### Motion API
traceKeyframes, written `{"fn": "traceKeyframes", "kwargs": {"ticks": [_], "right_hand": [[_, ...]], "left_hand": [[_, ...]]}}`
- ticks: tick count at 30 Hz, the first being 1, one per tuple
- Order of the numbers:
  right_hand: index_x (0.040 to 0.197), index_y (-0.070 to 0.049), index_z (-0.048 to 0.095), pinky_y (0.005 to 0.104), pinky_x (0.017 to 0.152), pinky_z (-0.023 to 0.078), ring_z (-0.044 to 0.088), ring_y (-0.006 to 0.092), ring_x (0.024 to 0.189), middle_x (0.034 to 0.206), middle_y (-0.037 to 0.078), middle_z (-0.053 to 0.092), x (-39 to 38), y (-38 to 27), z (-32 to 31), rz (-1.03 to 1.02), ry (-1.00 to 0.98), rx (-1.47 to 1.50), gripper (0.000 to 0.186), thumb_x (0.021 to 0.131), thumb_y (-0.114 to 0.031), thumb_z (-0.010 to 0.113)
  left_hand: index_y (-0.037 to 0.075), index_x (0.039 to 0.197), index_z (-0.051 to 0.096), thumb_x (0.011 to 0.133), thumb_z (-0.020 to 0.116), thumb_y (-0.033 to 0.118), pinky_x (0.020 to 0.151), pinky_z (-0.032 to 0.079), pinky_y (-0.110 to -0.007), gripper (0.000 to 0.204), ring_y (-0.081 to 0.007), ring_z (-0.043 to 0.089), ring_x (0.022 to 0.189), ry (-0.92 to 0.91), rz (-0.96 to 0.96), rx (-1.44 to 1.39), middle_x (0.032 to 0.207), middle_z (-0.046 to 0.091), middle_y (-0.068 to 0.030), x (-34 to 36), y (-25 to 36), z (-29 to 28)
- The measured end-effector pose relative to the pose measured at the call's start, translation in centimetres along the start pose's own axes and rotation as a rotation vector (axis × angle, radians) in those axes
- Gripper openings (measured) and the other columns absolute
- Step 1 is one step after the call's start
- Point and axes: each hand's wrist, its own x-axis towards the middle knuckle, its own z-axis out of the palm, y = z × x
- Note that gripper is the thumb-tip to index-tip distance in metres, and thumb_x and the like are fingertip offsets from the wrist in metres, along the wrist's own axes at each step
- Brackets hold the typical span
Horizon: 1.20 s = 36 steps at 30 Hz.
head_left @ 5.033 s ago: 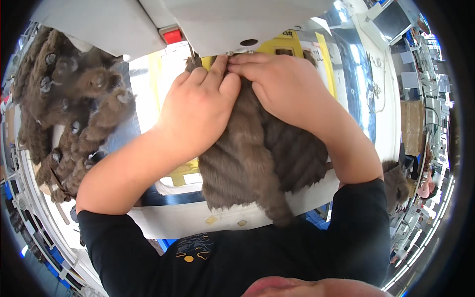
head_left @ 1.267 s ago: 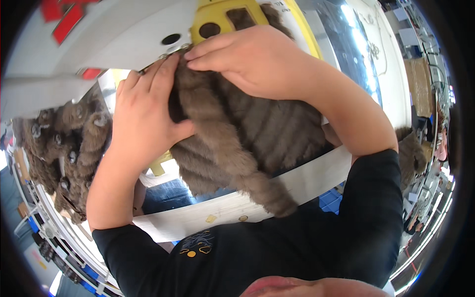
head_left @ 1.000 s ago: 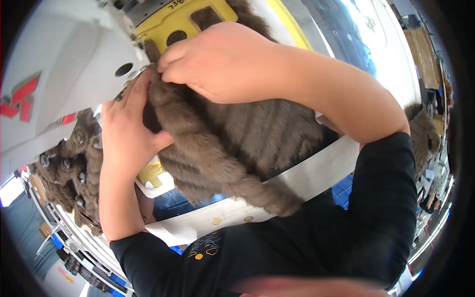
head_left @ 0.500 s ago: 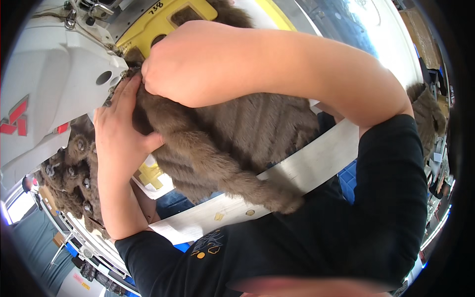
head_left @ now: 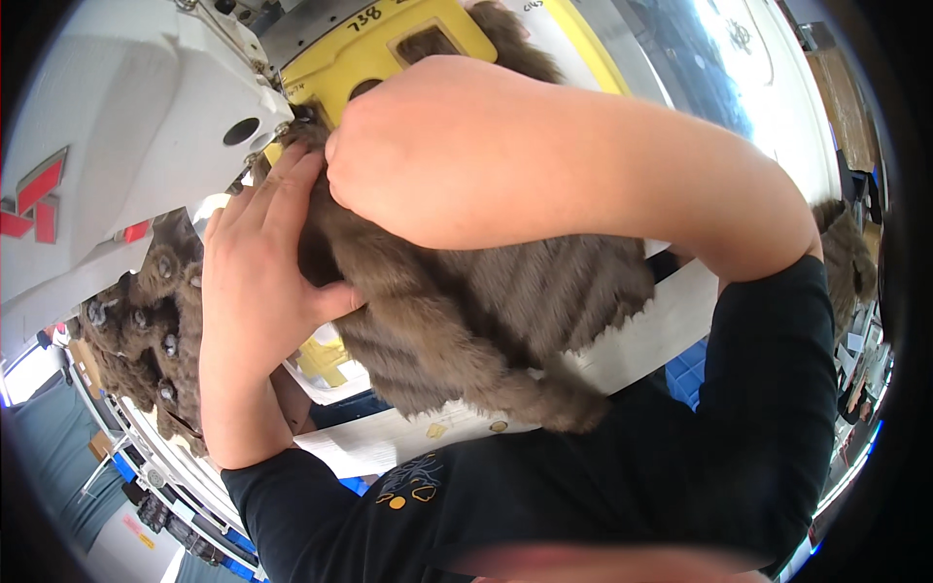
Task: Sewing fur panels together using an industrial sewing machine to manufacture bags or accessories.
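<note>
A brown fur piece with a ribbed, striped pile lies under my hands, beside the head of a white sewing machine. My left hand rests on the fur near the machine's working point, fingers stretched forward and thumb spread to the side. Just right of those fingertips, my right hand is closed in a fist at the fur's edge, gripping it; its fingertips are hidden beneath the hand. From between the hands, a thick rolled fold of the fur runs toward my body and over the front board.
A yellow plate with cut-out openings lies behind my right hand. A pale board crosses in front of my body. Bundled brown fur with grey knobs hangs at the left. More brown fur is at the far right.
The whole view has shifted slightly, so the machine, plate, hands and fur sit differently in the picture. Both hands keep nearly the same pose and place at the fur.
</note>
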Motion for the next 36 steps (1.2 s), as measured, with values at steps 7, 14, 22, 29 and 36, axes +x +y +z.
{"fn": "traceKeyframes", "kwargs": {"ticks": [7, 14, 22, 29, 36], "right_hand": [[0.080, 0.001, 0.074, 0.0424, 0.066, 0.060, 0.073, 0.0336, 0.074, 0.076, 0.017, 0.072, -0.3, -0.1, -1.0, 0.003, -0.066, 0.018, 0.014, 0.080, -0.008, 0.064], [0.079, 0.002, 0.074, 0.0430, 0.066, 0.060, 0.073, 0.0342, 0.075, 0.079, 0.018, 0.073, -0.4, 0.1, -1.6, 0.042, -0.107, -0.017, 0.014, 0.080, -0.008, 0.064], [0.085, -0.002, 0.075, 0.0426, 0.070, 0.060, 0.073, 0.0335, 0.080, 0.082, 0.016, 0.073, 0.2, -0.3, -1.1, 0.045, -0.113, -0.018, 0.014, 0.082, -0.007, 0.063], [0.095, -0.007, 0.078, 0.0439, 0.080, 0.059, 0.072, 0.0344, 0.090, 0.092, 0.014, 0.075, 0.6, -0.5, -1.0, 0.077, -0.165, -0.062, 0.021, 0.084, -0.006, 0.061], [0.108, -0.005, 0.078, 0.0453, 0.091, 0.056, 0.070, 0.0369, 0.104, 0.109, 0.012, 0.076, -0.1, 0.9, 1.1, 0.101, -0.032, 0.158, 0.031, 0.086, -0.006, 0.056]], "left_hand": [[0.007, 0.145, 0.054, 0.044, 0.091, 0.019, 0.099, 0.048, -0.046, 0.108, -0.0378, 0.063, 0.113, -0.031, 0.041, -0.031, 0.147, 0.060, -0.0144, -0.1, 0.5, -0.2], [0.005, 0.145, 0.053, 0.044, 0.091, 0.021, 0.099, 0.048, -0.048, 0.109, -0.0407, 0.062, 0.113, -0.010, 0.098, -0.099, 0.147, 0.059, -0.0160, 0.7, 0.5, 0.1], [0.007, 0.144, 0.054, 0.048, 0.091, 0.020, 0.099, 0.049, -0.047, 0.104, -0.0389, 0.062, 0.115, -0.031, 0.028, -0.040, 0.148, 0.059, -0.0141, -0.3, 0.1, -0.3], [0.005, 0.146, 0.052, 0.055, 0.090, 0.020, 0.101, 0.048, -0.045, 0.100, -0.0359, 0.062, 0.117, 0.033, 0.027, 0.001, 0.152, 0.055, -0.0120, -1.2, 1.3, -0.3], [0.012, 0.145, 0.056, 0.052, 0.091, 0.018, 0.087, 0.049, -0.040, 0.100, -0.0292, 0.063, 0.101, 0.147, 0.110, 0.082, 0.149, 0.055, -0.0152, -6.4, 8.3, -0.2]]}}
